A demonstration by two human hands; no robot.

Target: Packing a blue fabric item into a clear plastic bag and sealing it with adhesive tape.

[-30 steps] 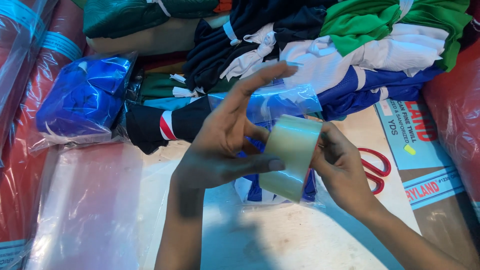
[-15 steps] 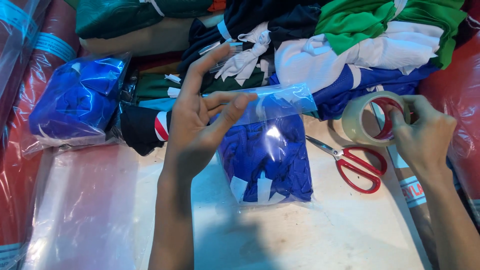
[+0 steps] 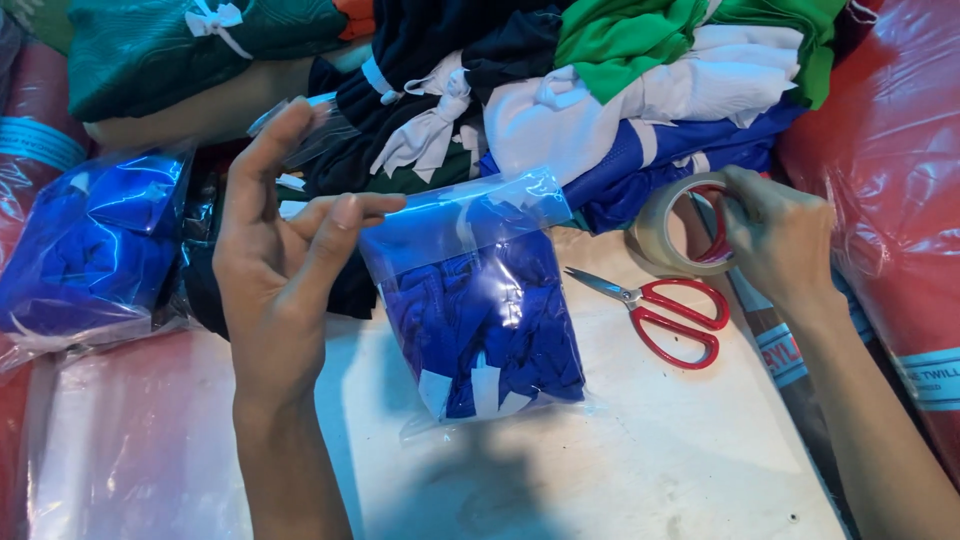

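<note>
A clear plastic bag point(image 3: 480, 300) with folded blue cloth inside lies on the white table point(image 3: 650, 450) in the middle of the view. My left hand point(image 3: 285, 265) hovers at the bag's upper left corner, fingers spread, holding nothing. On the right, my right hand point(image 3: 785, 235) grips a roll of clear tape point(image 3: 668, 228) by its rim, just above the table. Red-handled scissors point(image 3: 665, 310) lie open on the table below the roll, between the bag and my right arm.
A heap of folded clothes point(image 3: 600, 90) in green, white, black and blue lines the back. Another bagged blue bundle point(image 3: 85, 245) lies at the left. Red plastic-wrapped fabric rolls point(image 3: 890, 170) stand at the right edge, and clear plastic sheeting point(image 3: 130, 450) covers the front left.
My right hand carried the tape roll from over the bag to the right, beside the scissors. My left hand came off the bag and now hovers at its upper left.
</note>
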